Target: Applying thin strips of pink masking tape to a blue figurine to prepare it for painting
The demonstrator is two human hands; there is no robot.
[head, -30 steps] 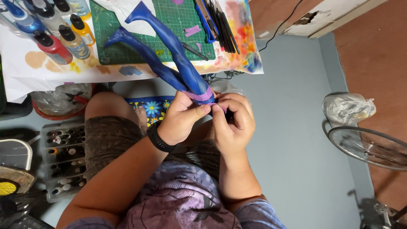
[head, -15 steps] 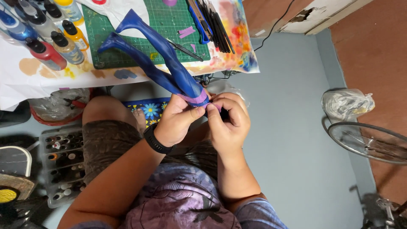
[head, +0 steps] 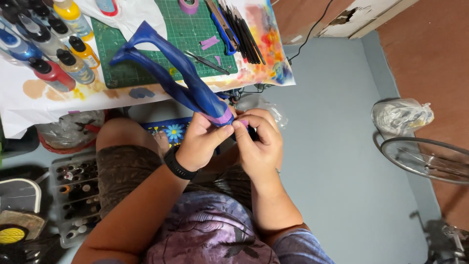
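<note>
Head camera, looking straight down at a seated person's lap and the near edge of a paint-stained worktable [head: 146, 95]. Both hands meet just below that edge, at the lower end of a long blue figure part [head: 181, 80] shaped like a pair of doll legs. Its long axis runs on a diagonal: the two feet point up and to the left, over a green cutting mat [head: 161, 44], while the hip end comes down and to the right into the hands. A band of purple tape [head: 221, 117] wraps that hip end. The left hand [head: 202, 142], with a black watch at the wrist, is closed around the part from below and to the left, thumb lying along the tape. The right hand [head: 259, 142] comes in from the right, fingertips pinched together on the tape's edge, touching the left thumb. Both hands are equally near the taped end; the rest of the part extends away from them. Paint bottles [head: 53, 41] stand at the table's left, brushes [head: 242, 32] at its right.
</note>
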